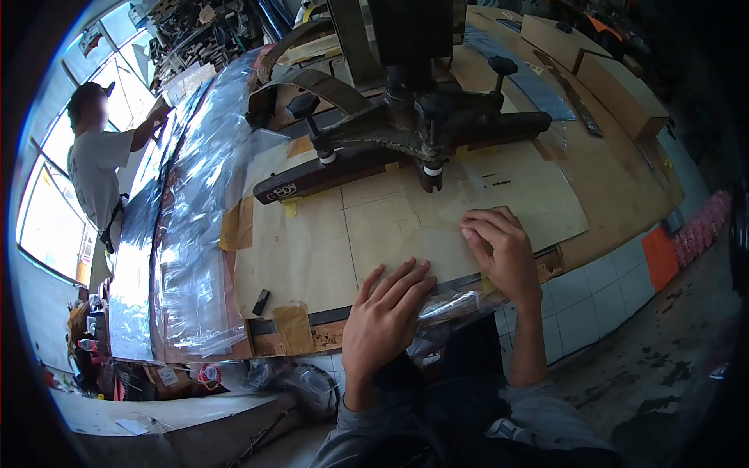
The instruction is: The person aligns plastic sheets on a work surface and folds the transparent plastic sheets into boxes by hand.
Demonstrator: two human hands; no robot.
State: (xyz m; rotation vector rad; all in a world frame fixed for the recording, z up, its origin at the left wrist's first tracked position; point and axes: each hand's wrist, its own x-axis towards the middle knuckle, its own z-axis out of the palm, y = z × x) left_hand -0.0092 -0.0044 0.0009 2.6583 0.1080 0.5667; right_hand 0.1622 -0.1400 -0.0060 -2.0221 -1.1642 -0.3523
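Note:
My left hand (387,318) lies with fingers spread on the near edge of a pale, flat board (304,257) marked with thin dark lines. My right hand (501,253) is over the board farther right, thumb and fingertips pinched together. A faint translucent patch (442,248) shows on the board by those fingertips; whatever they pinch is too small to make out. Beyond both hands, a dark metal press head (425,129) carries a long bar (343,173) across the board. A small black block (261,302) rests at the board's left corner.
Clear plastic sheeting (199,234) covers the table's left side. Brown tape (294,327) sits on the front edge. Cardboard boxes (620,90) and a long dark strip (573,97) lie at the right. Another person (97,160) stands at the far left, arms over the plastic.

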